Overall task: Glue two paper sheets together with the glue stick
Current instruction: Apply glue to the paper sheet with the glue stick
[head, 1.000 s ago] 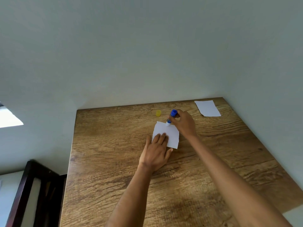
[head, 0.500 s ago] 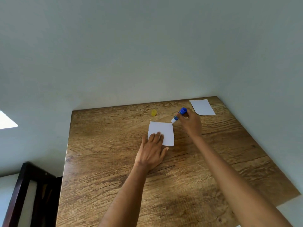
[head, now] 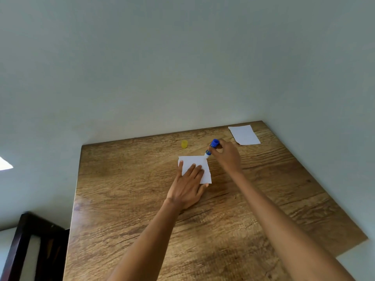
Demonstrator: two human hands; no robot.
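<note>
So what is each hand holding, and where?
The right hand grips the glue stick around its blue barrel. The left hand holds nothing, just presses flat on the paper sheet.

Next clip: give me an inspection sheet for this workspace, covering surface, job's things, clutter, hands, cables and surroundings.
Surface: wooden table, set into a wall corner.
Job's things: near sheet flat on the table; glue stick tilted, tip at the sheet's far right corner; second sheet apart at the far right; yellow cap off, standing alone.
Clutter: nothing seen.
Hands: left hand flat, pinning the near sheet; right hand gripping the glue stick.
Cables: nothing seen.
Surroundings: pale walls; dark wooden frame at lower left.
</note>
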